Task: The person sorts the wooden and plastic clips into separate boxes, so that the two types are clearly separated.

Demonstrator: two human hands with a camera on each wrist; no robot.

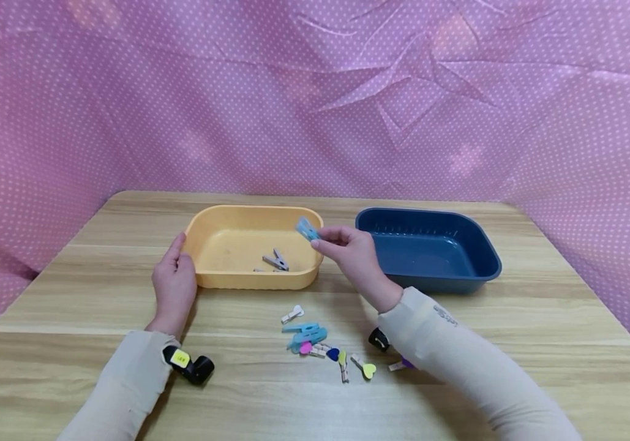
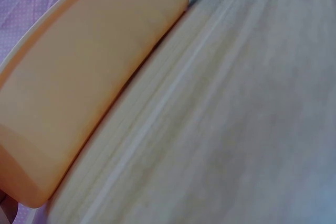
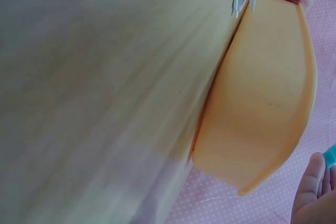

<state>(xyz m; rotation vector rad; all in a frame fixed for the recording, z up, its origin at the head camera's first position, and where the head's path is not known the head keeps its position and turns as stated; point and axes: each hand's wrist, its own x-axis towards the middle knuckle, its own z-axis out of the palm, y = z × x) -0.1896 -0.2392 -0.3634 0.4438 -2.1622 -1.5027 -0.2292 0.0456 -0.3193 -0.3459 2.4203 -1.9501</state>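
Two hands at work: the right hand (image 1: 354, 250) pinches a light-blue plastic clothespin (image 1: 307, 229) over the three-o'clock rim of the yellow oval plastic basin (image 1: 254, 278), left hand (image 1: 174, 283) resting flat-fingered at nine o'clock, so best release well inside the rim.

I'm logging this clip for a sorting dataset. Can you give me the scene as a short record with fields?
left hand: rests against the left end of the yellow tub
right hand: pinches a blue clothespin over the tub's right rim
in yellow tub: a wooden clothespin
blue tub: right of the yellow one, nothing seen inside
on table: loose pile of clips near the person
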